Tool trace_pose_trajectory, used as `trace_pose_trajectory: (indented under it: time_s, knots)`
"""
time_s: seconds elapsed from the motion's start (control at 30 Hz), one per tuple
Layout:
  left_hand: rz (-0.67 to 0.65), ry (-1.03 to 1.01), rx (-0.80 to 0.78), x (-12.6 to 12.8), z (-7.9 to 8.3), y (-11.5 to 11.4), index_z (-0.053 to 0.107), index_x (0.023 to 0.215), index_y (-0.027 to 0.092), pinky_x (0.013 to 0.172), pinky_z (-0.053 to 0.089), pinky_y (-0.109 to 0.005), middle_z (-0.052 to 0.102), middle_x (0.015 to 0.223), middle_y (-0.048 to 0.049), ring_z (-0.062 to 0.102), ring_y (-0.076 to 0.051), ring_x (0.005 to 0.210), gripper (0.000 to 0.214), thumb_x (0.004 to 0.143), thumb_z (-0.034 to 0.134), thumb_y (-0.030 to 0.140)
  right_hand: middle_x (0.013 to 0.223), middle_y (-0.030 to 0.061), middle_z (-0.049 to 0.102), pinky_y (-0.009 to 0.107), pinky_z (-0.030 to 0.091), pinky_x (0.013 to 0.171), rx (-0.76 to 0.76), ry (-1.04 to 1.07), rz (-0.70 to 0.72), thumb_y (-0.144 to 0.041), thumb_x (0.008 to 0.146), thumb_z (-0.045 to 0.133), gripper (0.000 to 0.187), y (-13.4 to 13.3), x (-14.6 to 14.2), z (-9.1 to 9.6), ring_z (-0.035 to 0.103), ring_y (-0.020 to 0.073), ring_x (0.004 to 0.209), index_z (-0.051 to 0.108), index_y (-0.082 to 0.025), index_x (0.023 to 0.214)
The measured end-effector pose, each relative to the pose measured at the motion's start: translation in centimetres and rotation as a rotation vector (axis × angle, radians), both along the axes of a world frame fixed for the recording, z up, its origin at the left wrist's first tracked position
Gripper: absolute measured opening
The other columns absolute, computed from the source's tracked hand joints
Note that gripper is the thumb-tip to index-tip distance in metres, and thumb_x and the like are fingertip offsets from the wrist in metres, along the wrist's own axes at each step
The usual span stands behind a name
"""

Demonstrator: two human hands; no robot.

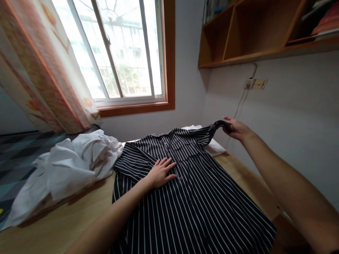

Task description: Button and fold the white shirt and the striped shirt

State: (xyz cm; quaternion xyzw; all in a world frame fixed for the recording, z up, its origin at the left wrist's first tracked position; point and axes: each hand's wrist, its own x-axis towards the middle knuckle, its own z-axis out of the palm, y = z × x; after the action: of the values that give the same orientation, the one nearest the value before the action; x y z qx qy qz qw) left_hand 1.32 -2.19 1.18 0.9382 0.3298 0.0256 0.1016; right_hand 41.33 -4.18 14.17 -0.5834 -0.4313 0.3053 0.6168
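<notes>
A black shirt with white stripes (190, 190) lies spread out, buttoned front up, with its collar toward the window. My left hand (160, 173) rests flat on the shirt's chest, fingers spread. My right hand (235, 128) grips the end of the shirt's right-side sleeve (217, 126) and holds it raised off the table, out toward the wall. The other sleeve lies folded across the shirt's left side. My right fingertips are partly hidden behind the cloth.
Under the shirt is a wooden table (87, 201). Crumpled white cloth (76, 165) lies at the left, and more white cloth (215, 147) shows behind the shirt. A window (124, 53), an orange patterned curtain (45, 70), a wall shelf (254, 31) and a socket (259, 84) surround the table.
</notes>
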Motion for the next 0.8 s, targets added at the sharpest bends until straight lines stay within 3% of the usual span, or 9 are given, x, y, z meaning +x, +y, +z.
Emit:
trace_pose_trajectory:
  time_s: [0.13, 0.2, 0.27, 0.4, 0.5, 0.57, 0.6, 0.67, 0.8]
  knots:
    - [0.004, -0.015, -0.009, -0.1, 0.2, -0.1, 0.035, 0.148, 0.032, 0.117, 0.010, -0.055, 0.024, 0.158, -0.0062, 0.015, -0.032, 0.147, 0.071, 0.089, 0.032, 0.072, 0.088, 0.0056, 0.068, 0.035, 0.054, 0.074, -0.137, -0.504, -0.203, -0.003, 0.070, 0.059, 0.044, 1.0, -2.0, 1.9, 0.065, 0.0194, 0.077, 0.061, -0.016, 0.112]
    - [0.007, -0.020, -0.007, -0.1, 0.3, -0.3, 0.035, 0.148, 0.032, 0.117, 0.010, -0.055, 0.025, 0.158, -0.0062, 0.016, -0.031, 0.147, 0.071, 0.089, 0.032, 0.071, 0.095, 0.0093, 0.069, 0.040, 0.049, 0.086, -0.116, -0.862, -0.340, 0.000, 0.071, 0.055, 0.043, 1.2, -3.4, 2.8, 0.065, 0.0244, 0.091, 0.064, -0.015, 0.110]
    - [0.016, -0.037, -0.008, -0.1, 0.3, -0.4, 0.036, 0.148, 0.032, 0.117, 0.011, -0.054, 0.026, 0.158, -0.0058, 0.017, -0.030, 0.147, 0.070, 0.089, 0.033, 0.071, 0.102, 0.0097, 0.069, 0.041, 0.044, 0.094, -0.021, -1.120, -0.329, 0.000, 0.074, 0.050, 0.046, 0.5, -5.7, 3.3, 0.062, 0.0261, 0.101, 0.064, -0.016, 0.115]
    - [0.042, -0.087, -0.004, -0.2, 0.3, -0.5, 0.035, 0.148, 0.027, 0.118, 0.013, -0.051, 0.031, 0.156, -0.0076, 0.023, -0.029, 0.145, 0.071, 0.090, 0.037, 0.067, 0.102, 0.0055, 0.070, 0.034, 0.046, 0.091, 0.060, -1.199, 0.140, -0.004, 0.078, 0.051, 0.048, -3.7, -13.0, 1.4, 0.064, 0.0205, 0.096, 0.061, -0.019, 0.123]
    - [0.078, -0.164, 0.023, -0.3, 0.5, -0.7, 0.035, 0.147, 0.022, 0.117, 0.018, -0.046, 0.038, 0.152, -0.0090, 0.029, -0.027, 0.142, 0.070, 0.091, 0.041, 0.062, 0.097, 0.0033, 0.072, 0.031, 0.052, 0.077, -0.169, -1.047, 0.692, -0.024, 0.079, 0.064, 0.040, -7.0, -16.9, -1.4, 0.065, 0.0184, 0.082, 0.064, -0.022, 0.119]
    - [0.120, -0.225, 0.030, -0.3, 0.7, -1.0, 0.038, 0.145, 0.020, 0.116, 0.023, -0.044, 0.044, 0.148, -0.0096, 0.034, -0.026, 0.139, 0.066, 0.092, 0.042, 0.058, 0.096, 0.0037, 0.072, 0.030, 0.053, 0.069, -0.260, -0.937, 0.846, -0.038, 0.079, 0.067, 0.040, -7.5, -17.2, -2.6, 0.065, 0.0176, 0.075, 0.066, -0.022, 0.116]
    - [0.142, -0.250, 0.024, -0.2, 0.9, -1.2, 0.040, 0.144, 0.019, 0.114, 0.025, -0.044, 0.047, 0.146, -0.0099, 0.037, -0.026, 0.137, 0.064, 0.093, 0.041, 0.057, 0.097, 0.0046, 0.072, 0.030, 0.053, 0.067, -0.260, -0.903, 0.800, -0.043, 0.080, 0.066, 0.040, -7.0, -16.7, -3.0, 0.065, 0.0176, 0.074, 0.067, -0.022, 0.114]
    - [0.187, -0.292, -0.007, 0.4, 1.2, -1.8, 0.043, 0.141, 0.018, 0.111, 0.030, -0.044, 0.052, 0.140, -0.0109, 0.044, -0.027, 0.131, 0.061, 0.094, 0.038, 0.057, 0.098, 0.0072, 0.071, 0.031, 0.053, 0.069, -0.235, -0.870, 0.545, -0.044, 0.083, 0.063, 0.039, -4.8, -14.7, -3.6, 0.065, 0.0185, 0.076, 0.066, -0.019, 0.113]
    - [0.309, -0.343, -0.067, 2.8, 1.8, -3.6, 0.044, 0.140, 0.017, 0.103, 0.036, -0.047, 0.063, 0.123, -0.0132, 0.054, -0.030, 0.118, 0.071, 0.087, 0.045, 0.064, 0.115, 0.0133, 0.066, 0.037, 0.049, 0.085, -0.300, -0.933, 0.075, -0.039, 0.084, 0.062, 0.045, 1.4, -10.4, -5.3, 0.064, 0.0248, 0.098, 0.060, -0.015, 0.122]
